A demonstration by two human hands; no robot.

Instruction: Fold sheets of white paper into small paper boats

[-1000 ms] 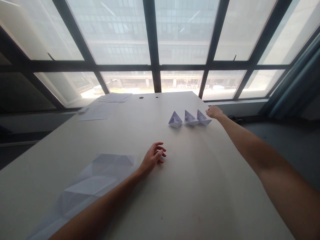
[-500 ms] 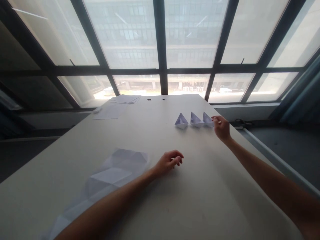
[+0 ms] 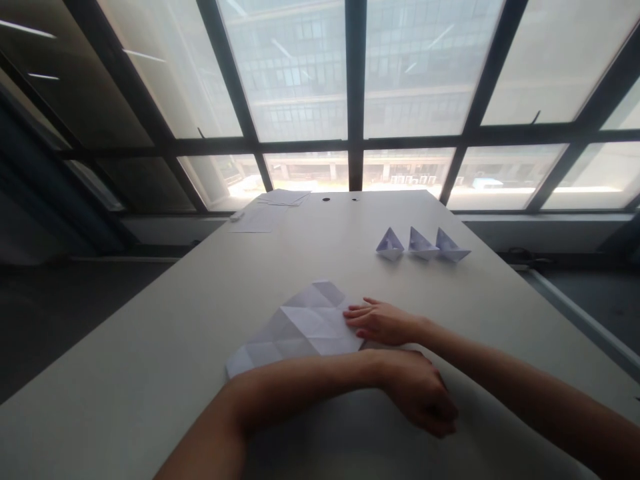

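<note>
A large white sheet of paper (image 3: 295,327), crossed by fold creases, lies on the table in front of me. My right hand (image 3: 383,322) is open, its fingers stretched out and resting on the right edge of the sheet. Nearer to me, my left hand (image 3: 420,393) is curled into a fist, knuckles up, to the right of the sheet. I see nothing in it. My left forearm hides the sheet's near edge. Farther off stand three folded paper boats: a left one (image 3: 390,245), a middle one (image 3: 423,245) and a right one (image 3: 451,247), apart from both hands.
Flat white sheets (image 3: 284,197) lie at the table's far left, with a small crumpled whitish thing (image 3: 237,216) beside them. A round dark hole (image 3: 326,199) sits near the far edge of the white table (image 3: 200,320). Large windows rise beyond it.
My right hand has left the rightmost paper boat and come down to the creased sheet, opening out. My left hand has moved right and nearer, closing into a fist. The view has turned left.
</note>
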